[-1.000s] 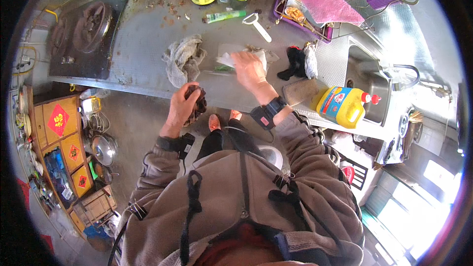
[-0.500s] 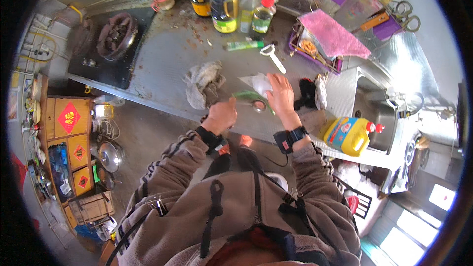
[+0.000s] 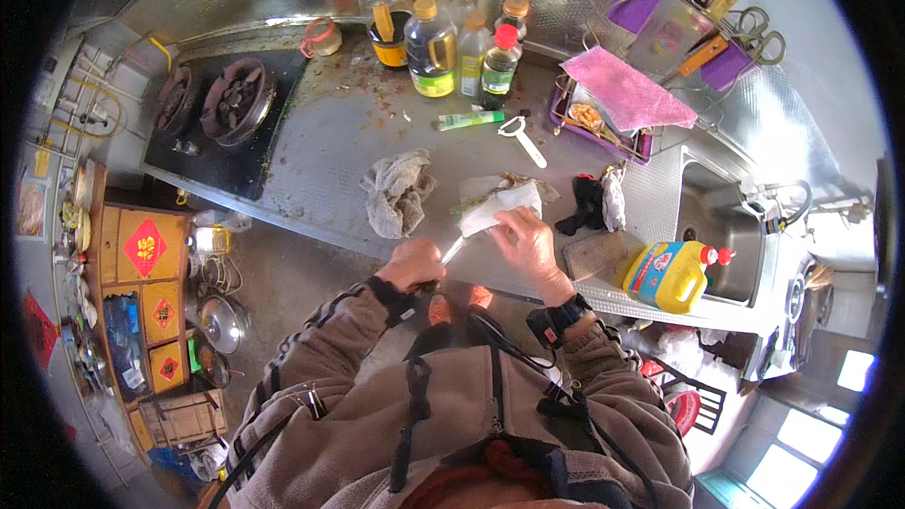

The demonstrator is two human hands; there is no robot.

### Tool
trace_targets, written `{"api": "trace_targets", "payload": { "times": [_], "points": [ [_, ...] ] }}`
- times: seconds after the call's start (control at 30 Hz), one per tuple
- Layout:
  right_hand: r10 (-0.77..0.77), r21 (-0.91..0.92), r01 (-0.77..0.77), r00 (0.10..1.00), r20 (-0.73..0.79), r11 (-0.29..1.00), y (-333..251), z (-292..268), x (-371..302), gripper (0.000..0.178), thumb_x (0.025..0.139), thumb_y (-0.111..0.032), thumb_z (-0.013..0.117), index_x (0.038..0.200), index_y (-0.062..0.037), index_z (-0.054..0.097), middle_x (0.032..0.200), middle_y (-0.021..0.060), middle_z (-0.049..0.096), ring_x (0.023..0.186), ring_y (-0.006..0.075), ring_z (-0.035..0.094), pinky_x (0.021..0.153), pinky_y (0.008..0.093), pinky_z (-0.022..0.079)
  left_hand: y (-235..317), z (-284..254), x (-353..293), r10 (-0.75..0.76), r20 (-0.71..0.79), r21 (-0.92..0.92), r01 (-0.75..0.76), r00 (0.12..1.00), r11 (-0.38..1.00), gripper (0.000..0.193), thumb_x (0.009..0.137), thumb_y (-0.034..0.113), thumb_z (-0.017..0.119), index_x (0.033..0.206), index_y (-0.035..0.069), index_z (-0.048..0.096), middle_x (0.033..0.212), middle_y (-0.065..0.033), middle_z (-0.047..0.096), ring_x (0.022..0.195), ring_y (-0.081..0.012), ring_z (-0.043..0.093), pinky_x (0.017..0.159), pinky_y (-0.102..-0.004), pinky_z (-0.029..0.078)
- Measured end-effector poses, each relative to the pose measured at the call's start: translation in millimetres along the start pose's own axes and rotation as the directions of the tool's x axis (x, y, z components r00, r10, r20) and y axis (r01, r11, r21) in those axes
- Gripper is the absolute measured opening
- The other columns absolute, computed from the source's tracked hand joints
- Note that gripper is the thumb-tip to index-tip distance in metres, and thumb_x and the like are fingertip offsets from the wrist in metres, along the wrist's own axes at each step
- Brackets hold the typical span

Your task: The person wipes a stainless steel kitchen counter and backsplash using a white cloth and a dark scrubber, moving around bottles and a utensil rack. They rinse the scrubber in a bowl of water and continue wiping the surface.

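Note:
My left hand is closed in a fist near the front edge of the counter, round one end of a slim, pale, flat object. Its kind is unclear. My right hand, thumb and fingers bent together, pinches a white tissue. The tissue lies against the upper end of the pale object and hides it. Just beyond is a crumpled, greenish-brown patch, too unclear to name. A grey rag lies bunched up left of the tissue. Farther back are a white peeler and a green tube.
Several bottles stand at the back, with a stove to their left. A purple basket under a pink cloth is back right. A yellow jug lies by the sink. A brown sponge pad rests near my right hand.
My left hand has moved slightly left and nearer to me. My right hand has gone from spread fingers to a pinch on the tissue, also nearer. The green strip between them no longer shows.

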State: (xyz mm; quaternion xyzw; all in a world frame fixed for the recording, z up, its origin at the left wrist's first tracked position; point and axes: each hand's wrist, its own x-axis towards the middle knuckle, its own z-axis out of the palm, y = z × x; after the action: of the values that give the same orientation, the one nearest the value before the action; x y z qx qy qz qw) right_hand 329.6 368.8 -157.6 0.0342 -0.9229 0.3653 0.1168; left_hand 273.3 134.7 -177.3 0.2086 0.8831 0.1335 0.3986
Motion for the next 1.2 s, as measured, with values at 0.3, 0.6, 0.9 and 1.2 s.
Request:
{"api": "trace_targets", "payload": {
  "times": [0.3, 0.6, 0.9, 1.2],
  "points": [
    [0.098, 0.475, -0.312, 0.901, 0.422, 0.823, -2.9, 18.8, -35.7, 0.020, 0.089, -0.022, 0.069, 0.095, -0.0029, 0.068, 0.080, 0.0068, 0.068, 0.070, 0.0119, 0.062, 0.063, 0.0291, 0.050, 13.5, -22.7, -44.6, 0.234, 0.216, -0.764, 0.015, 0.948, 0.645, 0.028, 0.081, 0.022, 0.067, 0.088, -0.005, 0.067, 0.077, -0.0051, 0.067, 0.066, -0.0110, 0.059, 0.061, -0.0289, 0.048],
    [0.520, 0.764, -0.398, 0.849, 0.096, 0.508, 36.8, -35.3, -38.4, 0.021, 0.095, -0.020, 0.061, 0.105, -0.0027, 0.067, 0.083, 0.0011, 0.066, 0.074, 0.0084, 0.060, 0.064, 0.0233, 0.048, 104.6, -16.4, 2.5, 0.455, -0.063, -0.586, -0.402, 0.888, 0.704, 0.025, 0.086, 0.021, 0.066, 0.097, -0.001, 0.068, 0.082, -0.0076, 0.070, 0.078, -0.0111, 0.062, 0.072, -0.0292, 0.050],
    [0.833, 0.597, -0.583, 0.426, -0.354, 0.552, 226.9, -100.3, -27.2, 0.033, 0.087, -0.023, 0.066, 0.114, -0.0040, 0.062, 0.083, 0.0060, 0.064, 0.075, 0.0136, 0.061, 0.063, 0.0273, 0.048, 82.4, -13.4, -3.2, 0.298, -0.058, -0.663, -0.260, 0.953, 0.702, 0.024, 0.088, 0.020, 0.063, 0.096, -0.003, 0.065, 0.084, -0.0041, 0.067, 0.078, -0.0084, 0.058, 0.073, -0.0269, 0.048],
    [0.405, -0.245, -0.608, 0.727, -0.554, 0.755, 194.1, -76.4, -46.0, 0.064, 0.079, -0.034, 0.073, 0.131, -0.0043, 0.051, 0.125, 0.0217, 0.054, 0.115, 0.0413, 0.051, 0.097, 0.0474, 0.042, 48.9, -4.1, -0.4, 0.188, -0.106, -0.785, -0.198, 0.976, 0.587, 0.018, 0.091, 0.015, 0.064, 0.102, 0.001, 0.065, 0.088, 0.0000, 0.064, 0.081, -0.0060, 0.056, 0.072, -0.0229, 0.046]
  ]
}}
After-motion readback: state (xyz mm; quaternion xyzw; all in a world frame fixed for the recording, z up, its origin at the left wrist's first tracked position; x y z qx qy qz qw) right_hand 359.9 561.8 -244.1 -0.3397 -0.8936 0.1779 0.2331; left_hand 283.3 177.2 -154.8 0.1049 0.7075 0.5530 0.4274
